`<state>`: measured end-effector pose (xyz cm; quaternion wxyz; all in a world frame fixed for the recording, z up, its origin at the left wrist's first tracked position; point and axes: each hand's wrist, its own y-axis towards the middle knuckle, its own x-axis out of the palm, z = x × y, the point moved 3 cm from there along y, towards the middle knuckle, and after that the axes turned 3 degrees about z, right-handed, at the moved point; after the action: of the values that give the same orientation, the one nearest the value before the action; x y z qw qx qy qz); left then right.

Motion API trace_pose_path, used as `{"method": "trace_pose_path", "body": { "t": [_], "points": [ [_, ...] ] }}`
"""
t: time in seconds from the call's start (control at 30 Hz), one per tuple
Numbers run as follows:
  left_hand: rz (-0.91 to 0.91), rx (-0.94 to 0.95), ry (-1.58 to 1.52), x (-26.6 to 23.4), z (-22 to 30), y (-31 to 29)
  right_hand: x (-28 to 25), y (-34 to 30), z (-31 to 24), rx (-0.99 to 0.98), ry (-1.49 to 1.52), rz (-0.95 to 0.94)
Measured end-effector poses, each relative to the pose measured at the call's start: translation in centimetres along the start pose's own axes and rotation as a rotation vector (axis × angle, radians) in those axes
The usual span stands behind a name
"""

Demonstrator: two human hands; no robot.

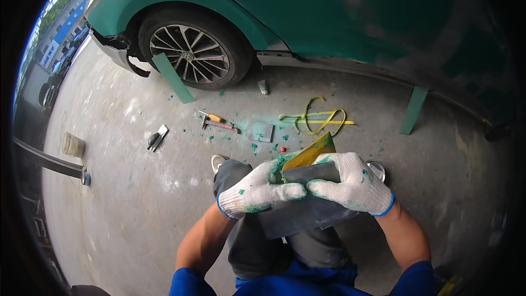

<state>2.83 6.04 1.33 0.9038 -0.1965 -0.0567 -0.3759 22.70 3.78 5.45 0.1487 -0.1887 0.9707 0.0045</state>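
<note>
White knit gloves with blue cuffs and green smears cover both hands. My left hand (257, 191) is closed on the left side of a dark grey sheet (307, 215) that looks like sandpaper, its thumb pressed along the face. From the right, my right hand (355, 185) grips the same sheet, thumb pointing at the other thumb. The sheet appears folded or doubled and hangs above my knees. Behind its upper edge rises a yellow piece (309, 153), flat and green-stained at the tip; its lower part is hidden by the sheet and the gloves.
Ahead stands a green-coated car (329, 16) with a wheel (189, 55). Two green strips (174, 78) (413, 111) lean there. On the floor are a hammer (220, 125), a screwdriver (211, 116), a square plate (259, 131), yellow straps (329, 122), green scraps and a bucket (72, 145).
</note>
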Motion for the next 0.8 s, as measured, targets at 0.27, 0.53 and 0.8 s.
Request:
{"method": "trace_pose_path", "body": {
  "t": [0.27, 0.53, 0.8],
  "points": [
    [0.095, 0.009, -0.052, -0.7, -0.6, -0.1, -0.3, -0.8, 0.4, -0.389, -0.272, 0.242],
    [0.340, 0.054, 0.301, 1.2, 0.8, -0.7, -2.0, 0.4, 0.3, 0.033, 0.153, 0.543],
    [0.344, 0.230, 0.430, 2.0, 0.9, -0.9, -1.5, 0.4, -0.1, -0.042, 0.013, 0.519]
  ]
}}
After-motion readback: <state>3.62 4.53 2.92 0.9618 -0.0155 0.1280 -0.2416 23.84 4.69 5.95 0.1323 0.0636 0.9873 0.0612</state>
